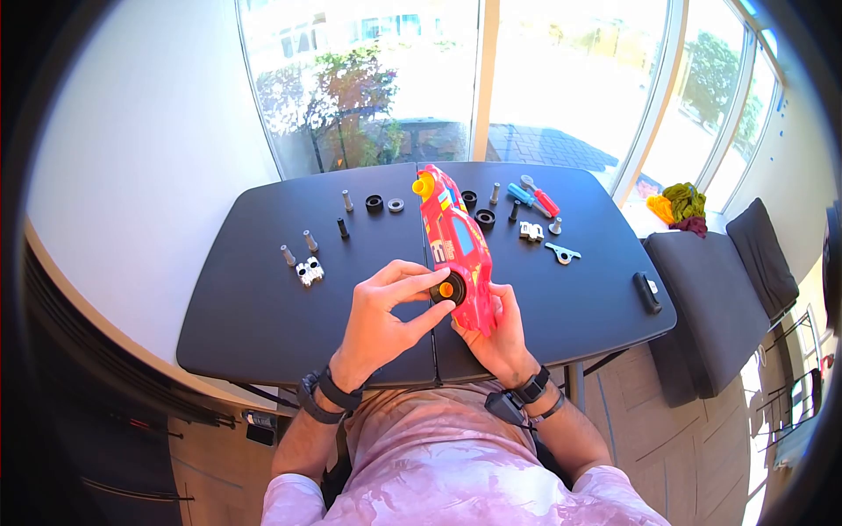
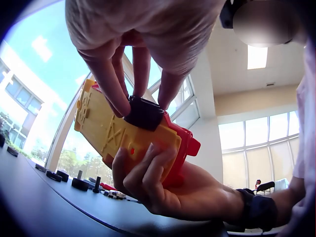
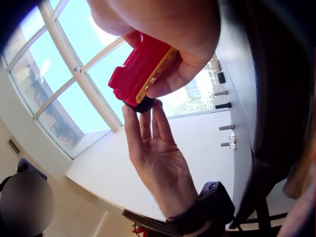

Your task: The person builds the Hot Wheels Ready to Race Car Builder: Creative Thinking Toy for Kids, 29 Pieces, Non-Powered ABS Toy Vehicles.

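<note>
A red toy car (image 1: 465,254) with a yellow underside (image 2: 101,121) is held up over the table, its nose tilted away from me. My right hand (image 1: 502,340) grips its near end, fingers curled under the body in the left wrist view. On the car's left side, my left hand (image 1: 383,307) pinches a black toy wheel (image 1: 458,282) between thumb and fingertips. The wheel lies against the car, and a yellow-orange hub (image 1: 446,289) shows at its middle. A yellow round piece (image 1: 424,185) sits at the car's far end.
On the black table (image 1: 246,324) lie loose black wheels (image 1: 374,203), a grey ring (image 1: 396,205), several bolts (image 1: 310,240), a chrome engine piece (image 1: 309,272), a grey bracket (image 1: 563,253), a blue-handled tool (image 1: 523,195) and a red-handled tool (image 1: 546,203). A dark bench (image 1: 715,307) stands right.
</note>
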Action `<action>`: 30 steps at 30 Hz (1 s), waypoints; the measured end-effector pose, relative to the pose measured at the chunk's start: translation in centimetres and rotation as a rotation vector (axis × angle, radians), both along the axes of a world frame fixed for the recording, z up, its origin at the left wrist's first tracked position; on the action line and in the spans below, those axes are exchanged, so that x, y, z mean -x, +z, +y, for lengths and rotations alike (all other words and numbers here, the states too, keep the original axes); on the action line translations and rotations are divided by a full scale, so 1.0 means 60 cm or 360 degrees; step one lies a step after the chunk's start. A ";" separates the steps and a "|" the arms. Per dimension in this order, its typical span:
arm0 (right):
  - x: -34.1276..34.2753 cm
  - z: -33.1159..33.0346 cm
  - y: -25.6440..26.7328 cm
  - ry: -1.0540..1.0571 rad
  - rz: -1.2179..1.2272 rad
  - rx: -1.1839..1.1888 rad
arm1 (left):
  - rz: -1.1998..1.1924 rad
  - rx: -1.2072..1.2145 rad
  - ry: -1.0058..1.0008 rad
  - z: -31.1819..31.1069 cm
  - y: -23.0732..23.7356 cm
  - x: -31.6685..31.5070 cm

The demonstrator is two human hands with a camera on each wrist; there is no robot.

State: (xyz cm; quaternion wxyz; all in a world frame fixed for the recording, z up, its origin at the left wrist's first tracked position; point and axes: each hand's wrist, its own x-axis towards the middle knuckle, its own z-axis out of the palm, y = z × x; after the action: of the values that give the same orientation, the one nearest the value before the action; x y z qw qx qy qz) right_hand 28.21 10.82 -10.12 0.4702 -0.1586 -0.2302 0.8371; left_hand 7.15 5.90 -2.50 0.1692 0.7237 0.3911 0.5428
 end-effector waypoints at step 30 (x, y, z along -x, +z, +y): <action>-0.002 0.000 -0.004 -0.0018 -0.0032 -0.0076 | 0.0055 0.0085 0.0013 -0.012 0.000 -0.012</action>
State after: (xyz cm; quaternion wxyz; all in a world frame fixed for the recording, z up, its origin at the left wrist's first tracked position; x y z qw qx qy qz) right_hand 28.33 10.81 -10.35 0.4761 -0.1570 -0.2537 0.8272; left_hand 7.86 5.21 -2.47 0.1796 0.7266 0.4112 0.5202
